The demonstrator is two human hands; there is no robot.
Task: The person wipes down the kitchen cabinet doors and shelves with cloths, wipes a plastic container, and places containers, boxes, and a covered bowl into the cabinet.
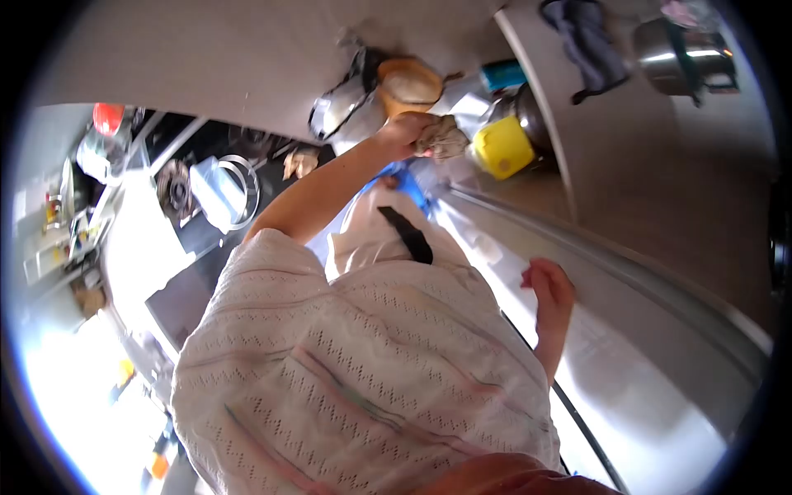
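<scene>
My left hand [408,134] reaches out at the upper middle, its fingers closed round a crumpled beige-brown cloth [445,138]. Just right of the cloth is a yellow container [503,148]. A wooden-looking round bowl [410,82] lies beyond the hand, beside a clear plastic bag or container [342,107] with a dark rim. My right hand [551,293] hangs lower on the right with loosely bent fingers and nothing visible in it. It is near a long pale panel [643,355] with a metal edge.
A black stove [219,148] bears a light-blue object [219,194], blurred. On the right, a steel pot [685,62] and a dark grey cloth [586,45] stand out on a grey surface. A teal item [503,74] lies near the divider. Bright light washes out the lower left.
</scene>
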